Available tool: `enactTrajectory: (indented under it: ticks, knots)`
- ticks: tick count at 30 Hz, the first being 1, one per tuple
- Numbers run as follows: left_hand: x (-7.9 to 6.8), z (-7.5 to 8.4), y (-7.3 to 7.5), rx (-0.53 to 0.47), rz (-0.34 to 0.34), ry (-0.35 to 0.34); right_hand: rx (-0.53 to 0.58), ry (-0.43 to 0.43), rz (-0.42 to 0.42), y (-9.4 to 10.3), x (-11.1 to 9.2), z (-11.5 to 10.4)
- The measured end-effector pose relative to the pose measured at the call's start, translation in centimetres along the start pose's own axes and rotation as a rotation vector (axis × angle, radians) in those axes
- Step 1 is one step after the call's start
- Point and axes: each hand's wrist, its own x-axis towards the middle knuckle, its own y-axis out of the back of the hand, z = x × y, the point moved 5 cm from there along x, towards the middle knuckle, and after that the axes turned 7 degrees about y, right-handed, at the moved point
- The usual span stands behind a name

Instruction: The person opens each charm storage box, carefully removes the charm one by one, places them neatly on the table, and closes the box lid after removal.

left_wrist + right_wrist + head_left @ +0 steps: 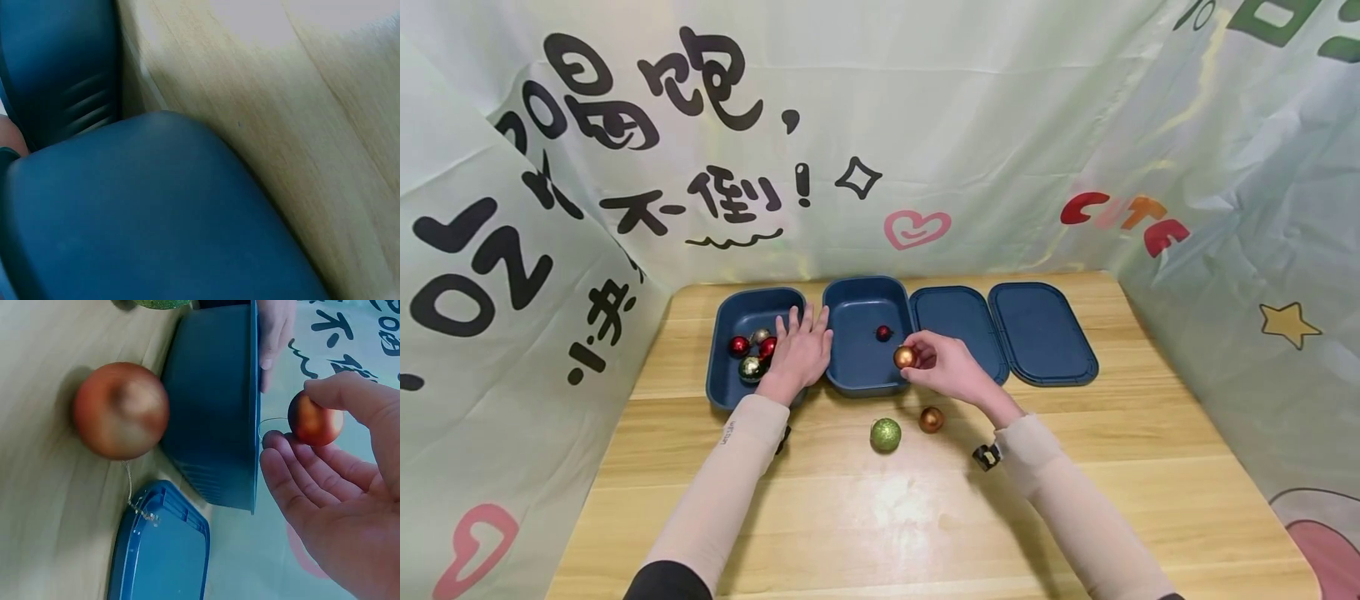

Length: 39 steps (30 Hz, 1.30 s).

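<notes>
My right hand (946,363) pinches a shiny copper Christmas bauble (906,357) between thumb and fingers, over the right side of the second blue box (857,329). A thin thread trails from the held bauble (315,419) in the right wrist view. Inside that box lies a small dark red bauble (883,333). My left hand (800,357), fingers straight and spread, rests over the adjoining rims of both boxes. The left blue box (737,310) contains several baubles: red ones, a small silvery one and a shiny dark gold-green one (751,369). My left hand partly covers its contents.
On the wooden table (850,517), a glittery green bauble (886,435) and another copper bauble (931,419) lie in front of the second box. Two flat blue lids, a nearer lid (958,321) and a farther lid (1043,333), lie to the right. Printed cloth (1000,142) encloses the table.
</notes>
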Motion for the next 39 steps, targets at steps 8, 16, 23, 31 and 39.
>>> enactTrajectory:
  ticks: [8, 16, 23, 31, 39]
  knots:
    - [-0.1, 0.1, 0.1, -0.008, 0.018, -0.004, -0.011, -0.01, 0.03, 1.0, -2.0, 1.0]
    - [-0.1, 0.0, 0.1, -0.014, 0.015, -0.005, -0.023, -0.002, 0.062, 1.6, -3.8, 2.2]
    - [-0.1, 0.1, 0.1, -0.001, 0.017, -0.006, 0.018, -0.021, 0.058, 1.9, -4.9, 2.8]
    - [0.0, -0.1, -0.1, -0.012, 0.014, -0.005, 0.035, -0.045, 0.052, 2.1, -5.8, 3.1]
    - [0.1, -0.1, -0.2, -0.016, 0.02, -0.013, 0.049, -0.078, 0.049, 2.1, -7.0, 3.9]
